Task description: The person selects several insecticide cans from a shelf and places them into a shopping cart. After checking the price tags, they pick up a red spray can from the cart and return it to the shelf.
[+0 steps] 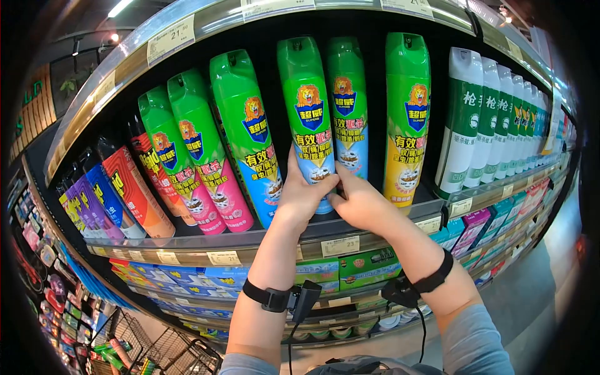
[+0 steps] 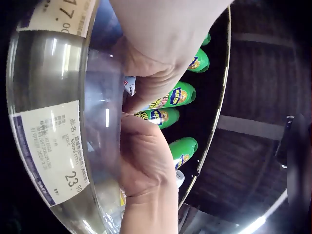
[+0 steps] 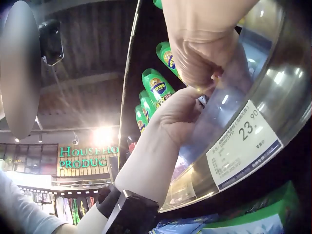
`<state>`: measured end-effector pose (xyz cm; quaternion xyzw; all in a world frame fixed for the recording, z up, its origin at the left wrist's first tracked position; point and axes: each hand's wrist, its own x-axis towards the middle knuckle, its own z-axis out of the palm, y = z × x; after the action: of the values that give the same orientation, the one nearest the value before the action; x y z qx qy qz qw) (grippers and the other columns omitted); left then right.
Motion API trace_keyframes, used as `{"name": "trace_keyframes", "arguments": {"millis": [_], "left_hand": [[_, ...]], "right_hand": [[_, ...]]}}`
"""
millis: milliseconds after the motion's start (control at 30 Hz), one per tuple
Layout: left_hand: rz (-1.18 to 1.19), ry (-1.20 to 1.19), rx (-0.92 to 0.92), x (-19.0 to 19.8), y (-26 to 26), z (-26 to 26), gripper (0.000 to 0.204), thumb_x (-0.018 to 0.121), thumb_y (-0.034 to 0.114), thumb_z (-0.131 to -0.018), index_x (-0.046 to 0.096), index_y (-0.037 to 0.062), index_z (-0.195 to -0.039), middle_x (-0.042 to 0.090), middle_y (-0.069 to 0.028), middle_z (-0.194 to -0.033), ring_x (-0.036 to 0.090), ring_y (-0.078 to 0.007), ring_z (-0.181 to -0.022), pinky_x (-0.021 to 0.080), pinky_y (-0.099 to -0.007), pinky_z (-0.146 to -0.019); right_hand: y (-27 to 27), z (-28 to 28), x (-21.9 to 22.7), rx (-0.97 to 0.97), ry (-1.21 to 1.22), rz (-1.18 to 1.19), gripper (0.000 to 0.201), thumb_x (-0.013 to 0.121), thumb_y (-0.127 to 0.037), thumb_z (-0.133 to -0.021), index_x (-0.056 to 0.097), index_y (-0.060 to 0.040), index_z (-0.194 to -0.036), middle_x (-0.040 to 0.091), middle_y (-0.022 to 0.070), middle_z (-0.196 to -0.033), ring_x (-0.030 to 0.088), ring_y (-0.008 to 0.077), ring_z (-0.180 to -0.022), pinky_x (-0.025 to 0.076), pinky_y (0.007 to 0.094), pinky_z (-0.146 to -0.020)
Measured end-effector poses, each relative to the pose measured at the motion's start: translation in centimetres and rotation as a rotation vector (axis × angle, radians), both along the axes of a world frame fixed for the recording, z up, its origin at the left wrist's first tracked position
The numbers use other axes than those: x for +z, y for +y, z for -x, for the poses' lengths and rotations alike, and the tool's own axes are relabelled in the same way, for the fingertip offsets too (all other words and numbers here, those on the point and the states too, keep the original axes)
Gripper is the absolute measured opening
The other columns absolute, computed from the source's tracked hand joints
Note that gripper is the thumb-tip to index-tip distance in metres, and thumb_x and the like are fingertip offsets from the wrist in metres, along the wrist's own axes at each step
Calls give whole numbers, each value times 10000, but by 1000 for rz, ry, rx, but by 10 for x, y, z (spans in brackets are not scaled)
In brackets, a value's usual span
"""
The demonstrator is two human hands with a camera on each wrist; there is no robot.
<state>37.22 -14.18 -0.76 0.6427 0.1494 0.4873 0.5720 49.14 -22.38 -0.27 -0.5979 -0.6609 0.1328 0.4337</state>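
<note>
Both hands grip the lower part of a green-capped insecticide spray can point(image 1: 307, 100) with a blue lower half and a lion label. My left hand point(image 1: 305, 195) wraps its left side, and my right hand point(image 1: 364, 201) is around its right side, the thumbs meeting in front. The can stands nearly upright at the front of the shelf, its base partly covered by the hands. Close behind it on the right is a matching blue can point(image 1: 351, 106). In the left wrist view both the left hand point(image 2: 161, 39) and right hand point(image 2: 146, 161) reach over the clear shelf lip.
Another blue can point(image 1: 247, 125) stands to the left, a yellow one point(image 1: 407, 112) to the right. Pink and orange cans fill the far left, white-and-green cans point(image 1: 462, 119) the far right. A price-tagged shelf edge point(image 1: 375, 240) runs below. A wire basket point(image 1: 169, 350) sits lower left.
</note>
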Motion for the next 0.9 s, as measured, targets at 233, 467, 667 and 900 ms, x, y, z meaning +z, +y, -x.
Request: {"name": "trace_keyframes", "arguments": {"millis": [233, 467, 667, 900], "left_hand": [[-319, 367, 547, 1, -18, -1, 1157, 830, 140, -737, 41, 5, -1573, 526, -309, -1368, 563, -440, -1235, 465, -430, -1027], [-376, 411, 533, 2, -16, -1, 1065, 784, 127, -777, 76, 40, -1568, 566, -293, -1324, 595, -429, -1202, 487, -450, -999], [-363, 363, 399, 0, -9, 0, 1044, 745, 106, -789, 57, 38, -1570, 570, -282, -1329, 609, -409, -1196, 490, -434, -999], [-466, 367, 588, -1, -25, -2, 1074, 760, 103, -784, 33, -42, -1562, 467, -333, -1421, 544, -413, -1273, 457, -407, -1040]], "right_hand": [[-32, 9, -17, -280, -335, -366, 368, 571, -38, -896, 518, 148, -1209, 600, 346, -1128, 604, 472, -1071, 522, 475, -900], [-29, 4, -33, -389, -484, -386, 348, 618, -107, -901, 563, 135, -1146, 599, 357, -1169, 615, 446, -1091, 520, 442, -949], [-28, 2, -38, -361, -466, -367, 358, 593, -88, -913, 569, 119, -1204, 593, 359, -1208, 613, 480, -1073, 512, 471, -940], [-35, 1, -36, -305, -421, -372, 362, 602, -97, -911, 564, 108, -1207, 591, 342, -1219, 596, 456, -1128, 501, 458, -972]]}}
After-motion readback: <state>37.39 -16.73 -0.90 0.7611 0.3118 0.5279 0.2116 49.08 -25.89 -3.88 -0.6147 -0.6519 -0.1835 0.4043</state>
